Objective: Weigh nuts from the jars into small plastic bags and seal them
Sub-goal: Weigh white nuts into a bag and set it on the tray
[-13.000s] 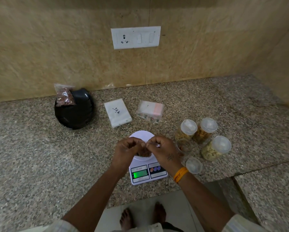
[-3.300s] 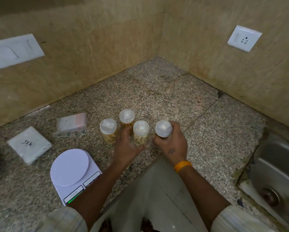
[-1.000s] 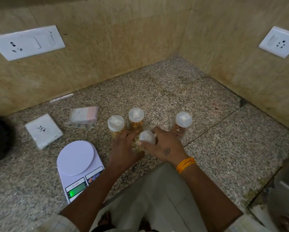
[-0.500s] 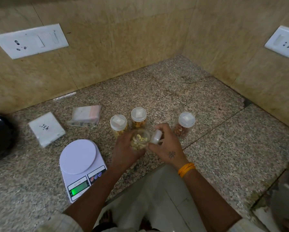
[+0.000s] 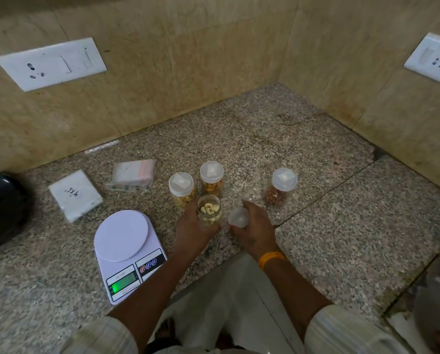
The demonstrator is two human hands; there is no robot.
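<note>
Open jar of cashews held on the speckled granite tabletop (image 5: 277, 139).
The left hand (image 5: 192, 227) grips the clear plastic jar of pale cashews (image 5: 209, 209), lid off; at its 3 o'clock the right hand (image 5: 254, 226) curls around the white round lid (image 5: 238, 217). The white digital scale (image 5: 127, 249) stands at 8 o'clock.
</note>
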